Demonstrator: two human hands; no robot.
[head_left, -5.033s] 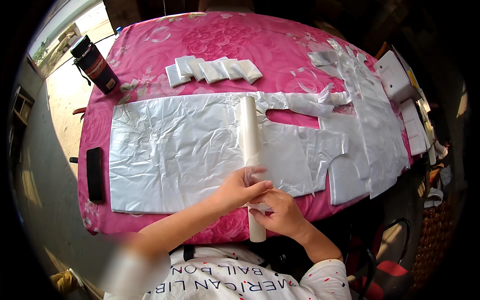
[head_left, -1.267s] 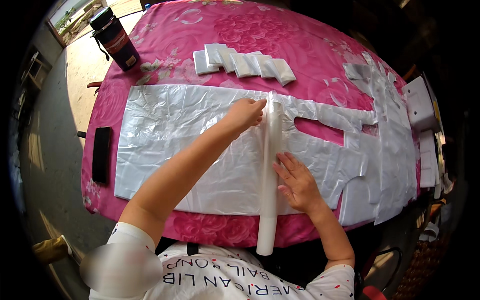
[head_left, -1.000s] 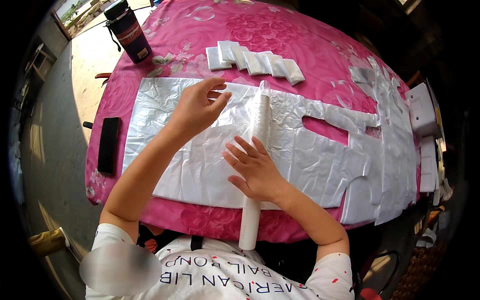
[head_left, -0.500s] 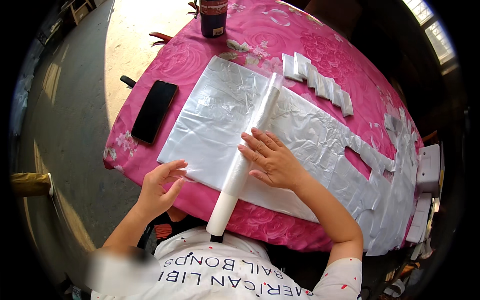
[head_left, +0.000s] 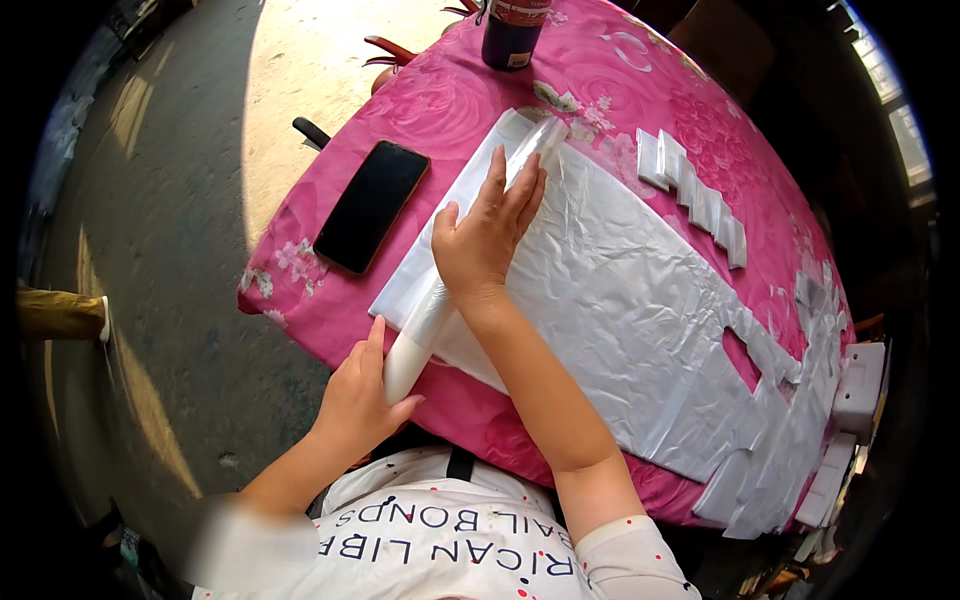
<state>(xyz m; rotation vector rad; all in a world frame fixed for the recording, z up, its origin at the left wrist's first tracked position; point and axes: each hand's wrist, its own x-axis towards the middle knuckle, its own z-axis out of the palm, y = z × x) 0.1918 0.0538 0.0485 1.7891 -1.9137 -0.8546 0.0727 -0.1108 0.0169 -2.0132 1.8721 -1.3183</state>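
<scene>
A stack of whitish plastic bags [head_left: 610,270] lies flat across the table, with handle cut-outs toward the right. Over its left part lies a white roll [head_left: 421,328], slanted, wrapped in glossy clear film along its upper length. My left hand [head_left: 362,395] grips the roll's near, bare white end, thumb and fingers on opposite sides. Flat on the film-wrapped upper part rests my right hand [head_left: 485,235], its fingers stretched out toward the far end. Part of the roll is hidden beneath that hand.
A black phone [head_left: 372,206] lies left of the bags. Behind it stands a dark bottle [head_left: 514,35] on the pink floral tablecloth [head_left: 430,105]. Small folded white packets [head_left: 690,195] line the far right. White boxes [head_left: 857,385] sit beyond the right edge; a person's trouser leg [head_left: 60,315] shows left.
The roll has moved leftward over the bags, leaving a narrower strip of them beyond it. My left hand has taken hold of its near end. My right hand has slid up toward its far end.
</scene>
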